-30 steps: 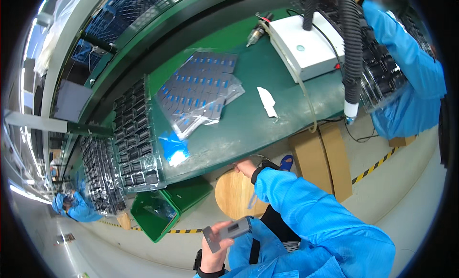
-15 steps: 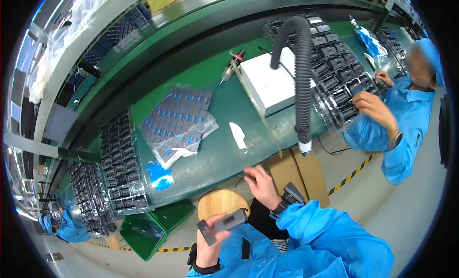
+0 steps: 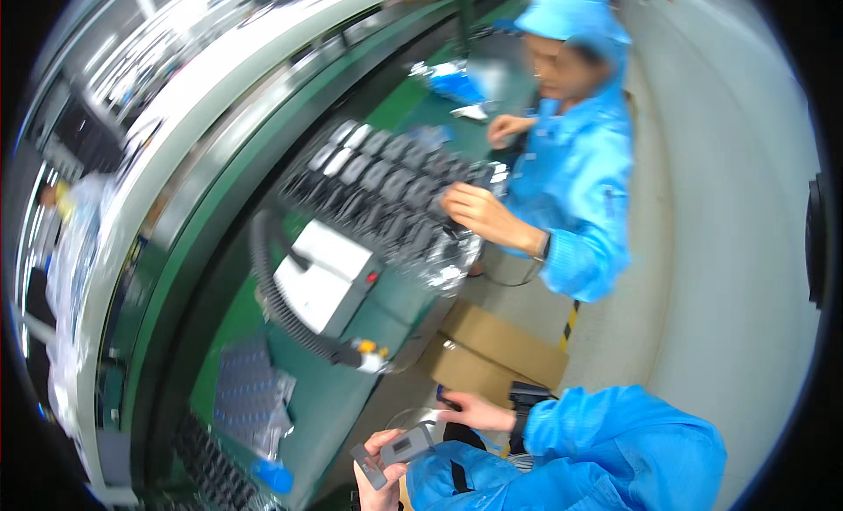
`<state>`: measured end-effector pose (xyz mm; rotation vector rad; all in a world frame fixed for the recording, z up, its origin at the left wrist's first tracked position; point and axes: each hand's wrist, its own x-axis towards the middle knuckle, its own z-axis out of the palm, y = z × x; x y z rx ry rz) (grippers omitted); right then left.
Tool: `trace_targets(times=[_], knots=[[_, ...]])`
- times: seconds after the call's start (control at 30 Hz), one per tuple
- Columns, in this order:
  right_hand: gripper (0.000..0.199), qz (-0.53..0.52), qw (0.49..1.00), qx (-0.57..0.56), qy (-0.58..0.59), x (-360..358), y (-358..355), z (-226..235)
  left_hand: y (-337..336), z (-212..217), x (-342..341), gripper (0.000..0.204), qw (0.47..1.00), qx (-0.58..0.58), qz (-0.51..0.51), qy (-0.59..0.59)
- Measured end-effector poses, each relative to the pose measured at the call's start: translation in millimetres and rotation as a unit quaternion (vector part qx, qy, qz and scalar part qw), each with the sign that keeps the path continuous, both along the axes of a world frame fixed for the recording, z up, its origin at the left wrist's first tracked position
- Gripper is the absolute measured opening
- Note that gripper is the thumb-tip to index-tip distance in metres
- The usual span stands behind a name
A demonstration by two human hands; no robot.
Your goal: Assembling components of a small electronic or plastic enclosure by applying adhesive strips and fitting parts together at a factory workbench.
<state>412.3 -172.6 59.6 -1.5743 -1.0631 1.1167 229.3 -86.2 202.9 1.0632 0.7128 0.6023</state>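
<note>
Head view, strongly tilted and blurred by motion.

Left hand (image 3: pixel 379 476), bottom centre of frame: fingers closed around a small flat grey rectangular device (image 3: pixel 397 449) with a pale panel on its face. The device lies across the fingertips, just above the blue sleeve of the person's own coat.

Right hand (image 3: pixel 470 412), just right of and above the left: fingers stretched toward the left edge of the frame, palm down, holding nothing that can be made out. A dark wrist strap sits behind it. The fingertips are near a small dark blue object at the edge of the green workbench (image 3: pixel 351 406); contact cannot be told.

On the bench, centre of frame: a white box-shaped unit (image 3: pixel 320 278) with a black ribbed hose (image 3: pixel 272 305) curving round its lower left side to a nozzle with yellow and white parts. Lower left: a stack of clear blister trays with blue parts (image 3: pixel 250 397). Upper centre: black trays of dark components (image 3: pixel 386 195).

Brown cardboard boxes (image 3: pixel 496 349) stand on the floor, between bench and right hand.

Upper right: another person in blue coat and cap, one hand (image 3: pixel 470 208) resting on the black trays, the other further up by the bench.
</note>
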Motion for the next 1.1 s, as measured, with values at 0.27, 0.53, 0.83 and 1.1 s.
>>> trace_targets(times=[0.27, 0.53, 0.83, 1.1], knots=[[0.023, -0.249, 0.906, -0.031, 0.341, 94.4, -240.1, 94.2, -140.1, -4.8, 142.3, 0.052, 0.932, -0.021, -0.351, -0.084], [0.016, -0.488, 0.803, 0.056, 0.338, 125.5, -457.8, 155.1, -364.9, 33.0, 263.4, 0.06, 0.841, -0.172, -0.502, -0.1], [0.019, -0.582, 0.767, 0.151, 0.224, 176.1, -551.8, 181.9, -457.9, 47.7, 353.6, 0.057, 0.738, -0.163, -0.638, -0.147], [0.024, -0.473, 0.846, 0.105, 0.222, 302.5, -553.2, 170.6, -456.5, 37.3, 462.8, 0.051, 0.797, -0.109, -0.58, -0.131]])
